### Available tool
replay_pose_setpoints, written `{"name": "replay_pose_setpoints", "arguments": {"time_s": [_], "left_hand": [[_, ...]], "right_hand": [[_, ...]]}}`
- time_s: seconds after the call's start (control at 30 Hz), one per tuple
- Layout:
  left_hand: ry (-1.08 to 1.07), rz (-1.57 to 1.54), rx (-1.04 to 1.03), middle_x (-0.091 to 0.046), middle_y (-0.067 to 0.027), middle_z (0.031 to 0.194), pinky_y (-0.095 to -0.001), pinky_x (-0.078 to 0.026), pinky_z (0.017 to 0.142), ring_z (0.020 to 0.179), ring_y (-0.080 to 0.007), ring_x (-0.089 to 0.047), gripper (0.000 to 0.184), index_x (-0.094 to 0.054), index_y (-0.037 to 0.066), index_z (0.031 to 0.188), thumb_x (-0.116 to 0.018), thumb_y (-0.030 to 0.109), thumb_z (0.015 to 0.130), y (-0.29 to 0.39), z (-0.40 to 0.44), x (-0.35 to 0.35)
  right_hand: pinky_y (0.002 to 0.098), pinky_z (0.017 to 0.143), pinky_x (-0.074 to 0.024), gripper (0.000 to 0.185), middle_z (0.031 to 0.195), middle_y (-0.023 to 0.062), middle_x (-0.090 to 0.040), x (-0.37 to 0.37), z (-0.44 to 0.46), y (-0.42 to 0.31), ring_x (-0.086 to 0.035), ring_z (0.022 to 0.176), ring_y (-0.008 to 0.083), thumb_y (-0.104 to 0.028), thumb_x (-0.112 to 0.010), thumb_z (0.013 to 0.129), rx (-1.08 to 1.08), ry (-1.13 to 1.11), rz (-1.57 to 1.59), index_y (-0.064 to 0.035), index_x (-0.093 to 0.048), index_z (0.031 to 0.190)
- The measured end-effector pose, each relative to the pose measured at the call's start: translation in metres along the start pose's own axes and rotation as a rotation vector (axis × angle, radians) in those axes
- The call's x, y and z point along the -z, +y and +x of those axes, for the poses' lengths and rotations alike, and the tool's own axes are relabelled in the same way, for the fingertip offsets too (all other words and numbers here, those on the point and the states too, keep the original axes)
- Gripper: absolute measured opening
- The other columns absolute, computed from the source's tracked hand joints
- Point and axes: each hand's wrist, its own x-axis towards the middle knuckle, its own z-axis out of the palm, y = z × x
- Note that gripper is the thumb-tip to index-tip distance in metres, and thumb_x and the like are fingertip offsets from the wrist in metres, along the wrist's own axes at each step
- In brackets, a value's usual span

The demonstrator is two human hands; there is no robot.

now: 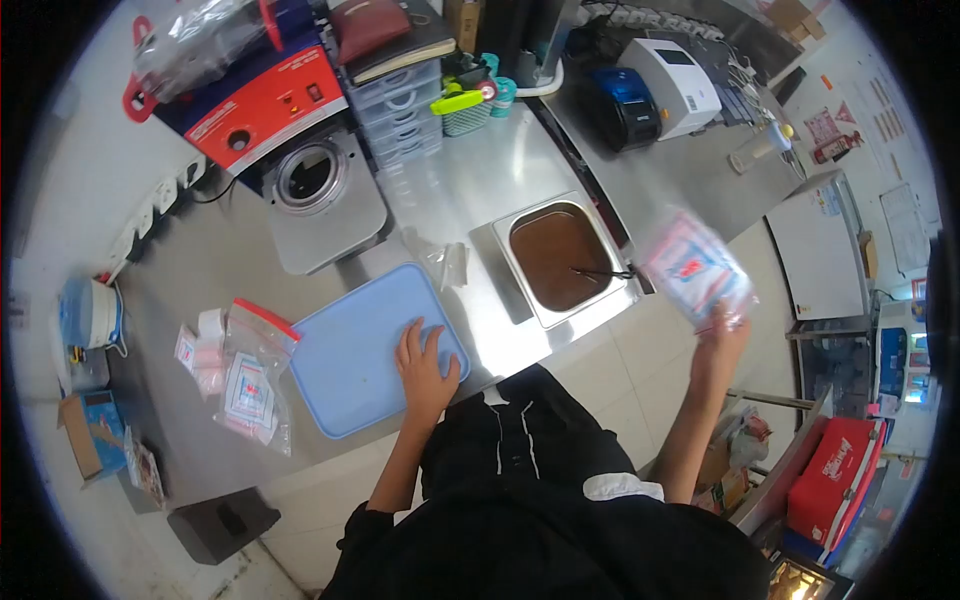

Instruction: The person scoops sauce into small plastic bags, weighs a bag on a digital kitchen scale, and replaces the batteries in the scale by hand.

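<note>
My left hand (426, 370) lies with its fingers spread on the right side of a blue tray (350, 350), holding nothing. Off to the right, past the counter's edge, my right hand (724, 338) grips the lower corner of a clear plastic packet (697, 268) with red and blue print; the packet is slightly blurred. A zip bag (250, 388) with a similar print lies left of the tray, beside small pink-and-white packets (205, 355). Between my hands, a metal container (546, 318) holds brown liquid and a dark-handled utensil (603, 273).
A crumpled clear plastic piece (436, 258) lies above the tray. Behind it stand a red-fronted machine (270, 110) and clear drawers (403, 115). A white printer (672, 85) sits on the back counter. At the lower right is a red box (835, 475).
</note>
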Motion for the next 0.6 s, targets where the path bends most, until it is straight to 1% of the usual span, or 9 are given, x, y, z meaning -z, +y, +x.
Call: {"name": "replay_pose_setpoints", "arguments": {"time_s": [0.07,0.13,0.17,0.23,0.3,0.43,0.47,0.57,0.6], "left_hand": [[-0.056,-0.239,0.007,-0.046,-0.0142,0.121,-0.048,-0.032,0.093,0.115,-0.032,-0.041,0.04,-0.05,0.007,0.117,-0.056,0.02,0.079,0.014,0.021,-0.009],[-0.111,-0.474,0.03,-0.053,-0.0139,0.112,-0.0392,-0.038,0.09,0.106,-0.028,-0.049,0.032,-0.051,0.005,0.113,-0.052,0.016,0.083,0.037,0.038,-0.022],[-0.158,-0.724,0.148,-0.055,-0.0115,0.103,-0.0332,-0.041,0.084,0.096,-0.0229,-0.053,0.028,-0.051,0.003,0.112,-0.048,0.015,0.087,0.051,0.048,-0.03],[-0.169,-0.974,0.264,-0.058,-0.0092,0.094,-0.0271,-0.044,0.077,0.085,-0.0179,-0.057,0.024,-0.051,0.002,0.11,-0.044,0.013,0.09,0.066,0.066,-0.048],[-0.161,-1.204,0.423,-0.056,-0.0047,0.085,-0.0238,-0.044,0.068,0.073,-0.0109,-0.055,0.023,-0.051,0.002,0.108,-0.04,0.016,0.094,0.076,0.074,-0.07],[-0.084,-1.029,0.44,-0.048,-0.0013,0.07,-0.0231,-0.041,0.056,0.059,-0.0073,-0.047,0.017,-0.05,0.005,0.091,-0.038,0.016,0.095,0.099,0.082,-0.068],[-0.043,-0.979,0.415,-0.044,0.0025,0.068,-0.02,-0.037,0.051,0.06,-0.0039,-0.045,0.017,-0.048,0.007,0.089,-0.037,0.018,0.095,0.103,0.083,-0.069],[-0.002,-0.932,0.434,-0.043,-0.0005,0.066,-0.0224,-0.037,0.051,0.055,-0.0065,-0.043,0.018,-0.048,0.005,0.086,-0.037,0.016,0.095,0.104,0.079,-0.072],[0.015,-0.925,0.454,-0.041,-0.0001,0.065,-0.0224,-0.036,0.051,0.055,-0.0064,-0.041,0.019,-0.047,0.005,0.085,-0.036,0.017,0.095,0.108,0.077,-0.069]], "right_hand": [[0.0296,0.074,-0.0465,0.034,0.099,0.0089,-0.059,0.028,0.021,0.014,-0.058,0.085,0.0148,-0.017,-0.06,0.083,0.069,0.094,0.079,0.0015,-0.052,0.11],[0.0411,0.091,-0.0395,0.051,0.121,0.0107,-0.049,0.054,0.042,0.04,-0.05,0.108,0.0211,-0.025,-0.059,0.084,-0.117,0.045,0.374,-0.0036,-0.04,0.126],[0.0411,0.091,-0.0395,0.051,0.121,0.0107,-0.049,0.06,0.051,0.057,-0.05,0.108,0.0211,-0.025,-0.059,0.084,-0.117,0.041,0.371,-0.0036,-0.04,0.126],[0.0516,0.097,-0.032,0.064,0.134,0.0099,-0.039,0.062,0.078,0.098,-0.042,0.119,0.0262,-0.034,-0.059,0.084,-0.244,-0.284,0.561,-0.0102,-0.029,0.135],[0.0601,0.099,-0.0272,0.071,0.135,0.0079,-0.038,0.043,0.099,0.136,-0.035,0.124,0.0294,-0.039,-0.068,0.074,-0.314,-0.546,0.674,-0.0139,-0.034,0.132],[0.0615,0.097,-0.0295,0.064,0.135,0.0075,-0.039,-0.018,0.115,0.166,-0.035,0.125,0.0301,-0.036,-0.065,0.077,-0.523,-0.776,0.793,-0.0144,-0.037,0.13],[0.0525,0.094,-0.0353,0.062,0.132,0.0083,-0.041,-0.028,0.113,0.166,-0.041,0.119,0.0287,-0.04,-0.057,0.083,-0.596,-0.767,0.787,-0.0126,-0.032,0.133],[0.0481,0.089,-0.0411,0.042,0.127,0.0092,-0.046,-0.04,0.111,0.162,-0.045,0.115,0.0269,-0.031,-0.044,0.091,-0.763,-0.705,0.862,-0.0133,-0.039,0.129],[0.0502,0.09,-0.0406,0.047,0.127,0.0097,-0.047,-0.039,0.11,0.16,-0.045,0.116,0.029,-0.032,-0.05,0.087,-0.79,-0.691,0.886,-0.0129,-0.039,0.129]]}}
